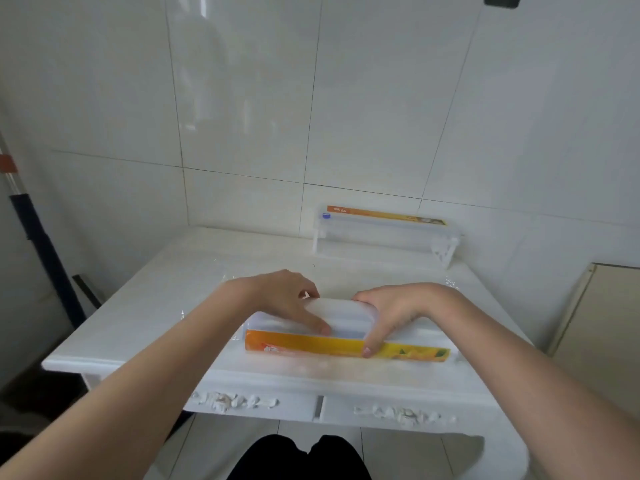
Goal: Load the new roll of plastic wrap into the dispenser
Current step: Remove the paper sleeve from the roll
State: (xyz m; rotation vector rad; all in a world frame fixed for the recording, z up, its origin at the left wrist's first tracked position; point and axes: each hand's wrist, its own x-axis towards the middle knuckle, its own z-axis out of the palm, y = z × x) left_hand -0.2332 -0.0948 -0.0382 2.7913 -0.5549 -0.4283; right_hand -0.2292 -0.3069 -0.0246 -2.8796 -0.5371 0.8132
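Tiled wall [346, 98] behind, grey grout lines, glossy.

White worktop [156, 306] pushed into the corner, carved trim and a drawer front on the near edge. Clear film seems to lie over part of the surface, creases glinting near both wrists.

Dispenser [346, 344] sits on the worktop near the front edge, long axis left-right. Translucent white body, orange-yellow label on the near face. Its lid looks raised at the middle, between the hands; edges are blurred, so exact lid position unclear.

Second dispenser [384, 233] at the back of the worktop against the wall, well apart from the first. Same kind: clear body, orange label strip on top, small blue part at its left end.

Roll [341, 308]: a pale rounded shape at the top of the near dispenser, between the hands. Can't tell if it is the roll or just the lid.

Left hand [287, 299] grasps the dispenser top from behind, fingers curled over it, thumb laid along the near side.

Right hand [391, 310] grasps the top right of centre, fingers curled over, thumb pressed down onto the orange label.

Dark pole [38, 244] leans at the left edge. Black-clad knees [301, 459] at the bottom.
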